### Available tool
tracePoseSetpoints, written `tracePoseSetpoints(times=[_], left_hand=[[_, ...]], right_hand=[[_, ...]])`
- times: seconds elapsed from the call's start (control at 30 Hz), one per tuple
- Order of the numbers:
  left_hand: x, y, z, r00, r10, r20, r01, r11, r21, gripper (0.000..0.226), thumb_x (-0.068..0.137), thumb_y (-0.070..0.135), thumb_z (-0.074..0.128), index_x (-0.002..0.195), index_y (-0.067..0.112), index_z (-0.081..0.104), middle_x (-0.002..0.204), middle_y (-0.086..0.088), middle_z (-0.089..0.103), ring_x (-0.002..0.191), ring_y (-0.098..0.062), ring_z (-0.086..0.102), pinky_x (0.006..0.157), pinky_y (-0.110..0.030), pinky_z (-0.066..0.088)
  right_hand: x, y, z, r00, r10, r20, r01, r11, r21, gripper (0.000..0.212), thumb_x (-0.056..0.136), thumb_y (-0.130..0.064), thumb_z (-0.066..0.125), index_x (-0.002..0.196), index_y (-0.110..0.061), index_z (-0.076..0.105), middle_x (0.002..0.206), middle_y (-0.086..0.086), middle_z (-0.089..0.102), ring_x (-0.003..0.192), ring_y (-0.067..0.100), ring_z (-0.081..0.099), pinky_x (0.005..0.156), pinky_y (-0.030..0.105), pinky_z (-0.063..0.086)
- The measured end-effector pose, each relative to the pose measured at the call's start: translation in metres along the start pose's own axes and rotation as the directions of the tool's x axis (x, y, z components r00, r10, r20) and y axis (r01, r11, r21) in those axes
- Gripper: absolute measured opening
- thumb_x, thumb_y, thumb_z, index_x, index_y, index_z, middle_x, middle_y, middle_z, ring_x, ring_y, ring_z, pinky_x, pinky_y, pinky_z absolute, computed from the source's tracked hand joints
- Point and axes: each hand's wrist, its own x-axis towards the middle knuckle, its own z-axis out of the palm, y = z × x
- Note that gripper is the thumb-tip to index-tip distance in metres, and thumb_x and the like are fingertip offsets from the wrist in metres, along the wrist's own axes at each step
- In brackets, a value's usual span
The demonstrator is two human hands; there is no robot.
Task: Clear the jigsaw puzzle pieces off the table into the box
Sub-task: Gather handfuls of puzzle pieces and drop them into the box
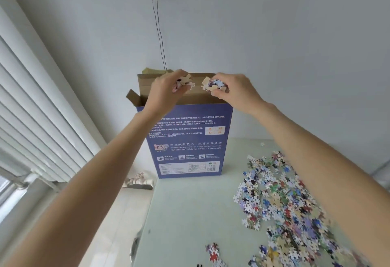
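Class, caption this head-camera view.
Both hands hold puzzle pieces over the open upright box; many remain on the table.

A single wide-angle camera sat on the person's head, facing forward and somewhat down along both outstretched arms. It looked close over the surface (190,214) toward the wall (274,45), with window blinds (31,108) at the left edge.

the box (185,140) interior is hidden, and the puzzle pile (295,209) runs off the bottom-right edge, blurred.
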Motion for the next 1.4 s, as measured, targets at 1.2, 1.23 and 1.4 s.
tracePoseSetpoints(times=[1.2,1.23,1.4], left_hand=[[-0.186,0.022,0.071,0.973,-0.222,0.06,0.23,0.949,-0.215,0.018,0.086,0.021,0.054,0.101,0.021,0.065,0.088,0.011,0.068,0.077,-0.007,0.061,0.071,-0.02,0.051],[-0.203,0.019,0.082,0.952,-0.252,0.172,0.283,0.94,-0.189,0.019,0.086,0.021,0.057,0.103,0.023,0.065,0.091,0.011,0.068,0.078,-0.007,0.062,0.073,-0.023,0.052],[-0.297,0.012,0.121,0.698,-0.361,0.618,0.393,0.915,0.092,0.036,0.085,0.029,0.062,0.121,0.026,0.057,0.115,0.003,0.063,0.096,-0.012,0.061,0.084,-0.028,0.048]], right_hand=[[-0.209,0.011,0.077,0.984,0.171,-0.045,-0.167,0.983,0.077,0.02,0.086,-0.012,0.061,0.105,-0.016,0.067,0.09,-0.005,0.069,0.072,0.007,0.063,0.063,0.03,0.056],[-0.234,0.016,0.087,0.972,0.233,0.033,-0.234,0.97,0.057,0.022,0.087,-0.012,0.061,0.107,-0.017,0.066,0.095,-0.005,0.069,0.076,0.005,0.061,0.065,0.028,0.056],[-0.351,0.025,0.128,0.806,0.445,0.39,-0.445,0.89,-0.095,0.034,0.091,-0.017,0.056,0.124,-0.019,0.054,0.129,-0.004,0.055,0.118,0.011,0.049,0.102,0.021,0.035]])
